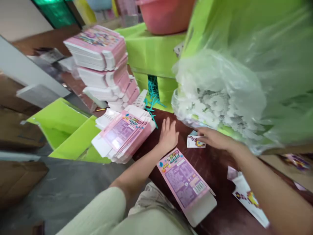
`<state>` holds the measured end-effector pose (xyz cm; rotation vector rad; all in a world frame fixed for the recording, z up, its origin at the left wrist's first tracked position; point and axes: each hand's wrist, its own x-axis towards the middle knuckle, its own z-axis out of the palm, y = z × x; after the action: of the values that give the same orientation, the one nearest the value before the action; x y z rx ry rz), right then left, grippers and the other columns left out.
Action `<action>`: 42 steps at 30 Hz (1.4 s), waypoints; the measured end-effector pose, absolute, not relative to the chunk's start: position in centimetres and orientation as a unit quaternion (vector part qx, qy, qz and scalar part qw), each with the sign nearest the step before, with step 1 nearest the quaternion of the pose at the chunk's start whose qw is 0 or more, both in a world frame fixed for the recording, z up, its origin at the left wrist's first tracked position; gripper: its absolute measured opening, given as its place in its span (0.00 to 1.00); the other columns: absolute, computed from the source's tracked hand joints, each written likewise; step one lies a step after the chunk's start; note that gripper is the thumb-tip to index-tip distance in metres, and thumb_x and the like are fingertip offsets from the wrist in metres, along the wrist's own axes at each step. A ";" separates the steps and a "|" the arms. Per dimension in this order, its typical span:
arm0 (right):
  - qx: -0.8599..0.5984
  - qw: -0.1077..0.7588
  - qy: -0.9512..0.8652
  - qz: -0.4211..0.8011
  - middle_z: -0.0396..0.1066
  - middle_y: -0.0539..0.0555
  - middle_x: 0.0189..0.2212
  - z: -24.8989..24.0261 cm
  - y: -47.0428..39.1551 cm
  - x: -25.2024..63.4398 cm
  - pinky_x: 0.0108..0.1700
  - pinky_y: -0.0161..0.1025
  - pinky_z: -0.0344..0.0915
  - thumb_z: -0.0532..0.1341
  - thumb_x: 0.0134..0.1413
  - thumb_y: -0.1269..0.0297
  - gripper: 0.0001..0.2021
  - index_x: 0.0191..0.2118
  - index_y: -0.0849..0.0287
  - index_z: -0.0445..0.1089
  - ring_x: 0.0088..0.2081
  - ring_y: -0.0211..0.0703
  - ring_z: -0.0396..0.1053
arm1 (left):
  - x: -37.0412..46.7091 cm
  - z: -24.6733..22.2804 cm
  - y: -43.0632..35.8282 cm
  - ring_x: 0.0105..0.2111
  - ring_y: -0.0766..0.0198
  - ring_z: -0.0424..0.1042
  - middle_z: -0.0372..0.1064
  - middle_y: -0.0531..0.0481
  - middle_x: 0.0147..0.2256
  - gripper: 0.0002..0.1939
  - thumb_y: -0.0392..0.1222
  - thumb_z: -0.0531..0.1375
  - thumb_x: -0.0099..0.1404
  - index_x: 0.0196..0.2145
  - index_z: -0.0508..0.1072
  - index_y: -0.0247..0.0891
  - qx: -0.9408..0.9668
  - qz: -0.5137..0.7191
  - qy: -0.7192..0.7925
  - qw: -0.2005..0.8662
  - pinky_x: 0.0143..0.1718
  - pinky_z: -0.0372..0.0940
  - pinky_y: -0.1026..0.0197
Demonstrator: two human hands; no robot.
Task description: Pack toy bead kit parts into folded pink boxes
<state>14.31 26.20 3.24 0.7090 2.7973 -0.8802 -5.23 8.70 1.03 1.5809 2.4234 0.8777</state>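
My left hand rests on the dark red table with its fingers stretched out and holding nothing. Just below it lies a pink and purple printed carton, its white end flap open toward me. To the right, my right hand has its fingers closed on a small white printed card with a yellow and dark red picture; a bluish edge shows behind it. More white printed cards lie by my right forearm, partly covered by it.
Flat pink cartons are piled left of my left hand, with a tall carton stack behind. Teal strips spill from a green box. A clear plastic bag holds white pieces. A pink tub stands above.
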 end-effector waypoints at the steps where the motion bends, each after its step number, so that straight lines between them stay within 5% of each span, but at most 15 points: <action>1: 0.229 0.079 0.930 -0.277 0.79 0.62 0.49 2.6 26.5 11.4 0.57 0.45 0.69 0.64 0.58 0.63 0.04 0.35 0.56 0.75 0.52 0.56 0.76 | -6.0 1.4 12.0 0.78 0.40 0.48 0.55 0.25 0.73 0.31 0.36 0.62 0.70 0.68 0.66 0.26 0.472 0.279 0.835 0.059 0.78 0.49 0.40; 3: 0.226 0.097 0.936 -0.250 0.78 0.65 0.50 1.4 26.8 7.7 0.57 0.45 0.68 0.66 0.53 0.68 0.05 0.37 0.59 0.77 0.53 0.57 0.75 | -8.3 2.4 17.7 0.79 0.38 0.45 0.48 0.19 0.75 0.35 0.33 0.59 0.70 0.72 0.61 0.20 0.383 0.289 0.876 0.033 0.78 0.47 0.39; 6: 0.236 0.124 0.938 -0.221 0.78 0.65 0.50 0.6 27.0 7.3 0.54 0.44 0.68 0.67 0.55 0.69 0.11 0.45 0.60 0.78 0.52 0.57 0.76 | -12.1 3.5 22.1 0.79 0.48 0.44 0.43 0.30 0.78 0.35 0.30 0.52 0.72 0.75 0.59 0.31 0.209 0.311 0.927 -0.005 0.77 0.49 0.43; 10: 0.272 0.150 0.923 -0.226 0.79 0.60 0.45 0.7 26.4 10.9 0.47 0.39 0.68 0.66 0.59 0.69 0.10 0.47 0.59 0.77 0.46 0.50 0.77 | -13.9 2.9 22.3 0.78 0.42 0.49 0.49 0.27 0.76 0.33 0.29 0.45 0.73 0.73 0.63 0.32 0.129 0.311 0.941 0.022 0.73 0.52 0.31; 15: 0.362 0.112 0.888 -0.259 0.72 0.65 0.59 -0.1 24.3 14.4 0.54 0.43 0.67 0.68 0.57 0.71 0.22 0.58 0.56 0.73 0.53 0.54 0.76 | -10.7 1.0 21.8 0.75 0.36 0.51 0.57 0.19 0.71 0.28 0.33 0.52 0.73 0.68 0.69 0.25 0.208 0.276 0.934 0.091 0.72 0.48 0.30; 20: 0.429 0.071 0.839 -0.327 0.79 0.63 0.48 0.4 23.2 17.6 0.54 0.51 0.70 0.70 0.55 0.66 0.20 0.54 0.58 0.75 0.51 0.59 0.77 | -6.6 1.6 19.2 0.67 0.32 0.62 0.67 0.21 0.62 0.17 0.31 0.60 0.68 0.53 0.80 0.28 0.332 0.266 0.890 0.166 0.69 0.53 0.32; 24: 0.423 -0.063 0.771 -0.471 0.82 0.57 0.47 2.2 21.7 22.7 0.53 0.51 0.75 0.65 0.64 0.49 0.17 0.51 0.54 0.77 0.47 0.54 0.80 | -4.2 3.0 13.8 0.58 0.46 0.75 0.76 0.34 0.55 0.18 0.33 0.62 0.71 0.57 0.79 0.37 0.436 0.309 0.817 0.216 0.62 0.67 0.46; 28: 0.407 -0.261 0.550 -0.681 0.83 0.54 0.46 3.7 20.1 27.2 0.48 0.51 0.79 0.76 0.48 0.41 0.26 0.47 0.50 0.78 0.43 0.51 0.81 | -2.7 3.6 9.8 0.43 0.58 0.82 0.81 0.42 0.48 0.20 0.39 0.61 0.75 0.62 0.72 0.37 0.440 0.461 0.681 0.361 0.44 0.75 0.57; 33: 0.374 -0.159 0.614 -0.676 0.83 0.56 0.42 5.3 19.7 26.8 0.51 0.51 0.77 0.78 0.45 0.40 0.26 0.43 0.55 0.83 0.42 0.51 0.80 | -0.3 2.8 9.5 0.34 0.62 0.81 0.82 0.46 0.36 0.18 0.45 0.74 0.63 0.46 0.78 0.34 0.420 0.492 0.563 0.513 0.37 0.74 0.60; 37: 0.319 -0.177 0.746 -0.558 0.79 0.57 0.56 6.3 19.0 23.7 0.65 0.54 0.68 0.73 0.49 0.34 0.27 0.42 0.54 0.84 0.58 0.56 0.75 | 1.0 2.8 9.5 0.42 0.58 0.83 0.83 0.44 0.43 0.20 0.52 0.72 0.65 0.47 0.80 0.36 0.461 0.484 0.513 0.539 0.48 0.76 0.56; 40: 0.308 -0.142 0.780 -0.526 0.82 0.55 0.48 7.2 17.7 23.8 0.61 0.52 0.71 0.67 0.57 0.33 0.27 0.45 0.53 0.83 0.52 0.54 0.78 | -0.3 4.3 7.4 0.57 0.47 0.79 0.79 0.36 0.56 0.32 0.62 0.67 0.68 0.61 0.75 0.37 0.537 0.441 0.502 0.514 0.57 0.73 0.48; 42: 0.319 -0.120 0.782 -0.522 0.83 0.54 0.44 7.5 16.4 25.5 0.57 0.49 0.73 0.65 0.61 0.34 0.27 0.47 0.54 0.82 0.47 0.53 0.79 | -1.9 5.3 5.3 0.71 0.39 0.65 0.66 0.33 0.69 0.47 0.64 0.72 0.61 0.70 0.67 0.41 0.627 0.355 0.523 0.455 0.67 0.65 0.40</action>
<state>25.51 16.43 7.55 1.0886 2.6644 -1.7779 -1.86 5.28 5.34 1.5467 1.2899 0.8750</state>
